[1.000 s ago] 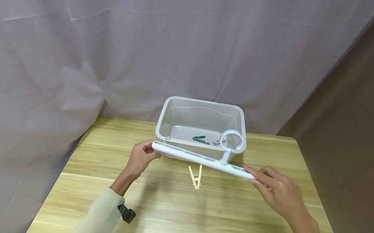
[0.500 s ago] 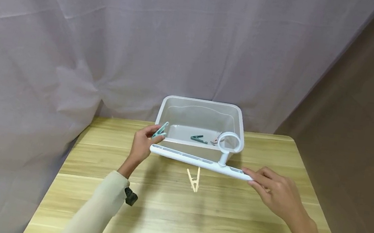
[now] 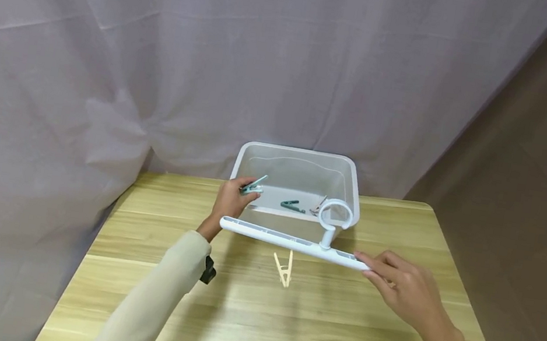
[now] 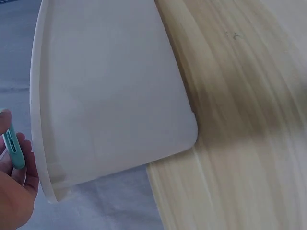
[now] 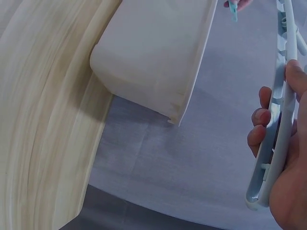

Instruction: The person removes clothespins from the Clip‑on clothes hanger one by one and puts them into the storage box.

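Observation:
My left hand (image 3: pixel 228 202) pinches a teal clothes clip (image 3: pixel 253 186) over the left front rim of a grey plastic bin (image 3: pixel 293 216). That clip (image 4: pixel 14 151) also shows at the left edge of the left wrist view. My right hand (image 3: pixel 407 288) grips the right end of a pale blue hanger bar (image 3: pixel 274 236). An open ring hook (image 3: pixel 320 213) rises from the bar, which is held in the air in front of the bin. Just under the bar a cream clip (image 3: pixel 285 272) appears to hang from it. The right wrist view shows fingers wrapped round the slotted bar (image 5: pixel 273 139).
Inside the bin lie a dark green clip (image 3: pixel 293 205) and a small pinkish item (image 3: pixel 317 208), partly behind the ring. The bin stands at the back of a wooden table (image 3: pixel 324 331), against a grey curtain (image 3: pixel 266 75). A brown curtain (image 3: pixel 530 191) hangs at the right.
My left hand has left the bar's left end with the teal clip and moved right and up over the bin rim. The bar has sunk slightly, the cream clip with it.

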Motion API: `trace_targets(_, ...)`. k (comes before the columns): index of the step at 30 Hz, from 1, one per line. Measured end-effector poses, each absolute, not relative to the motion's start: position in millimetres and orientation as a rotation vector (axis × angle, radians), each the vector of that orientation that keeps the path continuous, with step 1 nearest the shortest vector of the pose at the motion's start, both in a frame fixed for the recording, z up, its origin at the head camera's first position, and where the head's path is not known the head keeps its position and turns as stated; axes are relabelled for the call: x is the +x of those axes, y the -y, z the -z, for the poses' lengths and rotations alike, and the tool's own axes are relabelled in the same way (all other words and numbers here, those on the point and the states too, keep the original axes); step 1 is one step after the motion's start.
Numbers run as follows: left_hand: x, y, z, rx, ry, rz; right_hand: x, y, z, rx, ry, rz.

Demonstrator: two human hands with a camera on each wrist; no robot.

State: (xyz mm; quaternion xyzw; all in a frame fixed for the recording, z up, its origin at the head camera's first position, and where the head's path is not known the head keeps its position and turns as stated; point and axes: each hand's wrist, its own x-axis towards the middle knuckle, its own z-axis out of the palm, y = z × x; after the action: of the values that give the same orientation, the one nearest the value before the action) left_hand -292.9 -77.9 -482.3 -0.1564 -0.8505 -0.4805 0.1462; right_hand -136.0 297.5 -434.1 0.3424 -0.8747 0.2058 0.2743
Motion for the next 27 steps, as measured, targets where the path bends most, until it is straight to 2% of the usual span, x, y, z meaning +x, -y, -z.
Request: trace_targets(27, -301.7, 65.8, 484.2, -0.312, 2.686, 1.263, -129.1, -300.5, 439.7, 0.904, 2.358, -0.530)
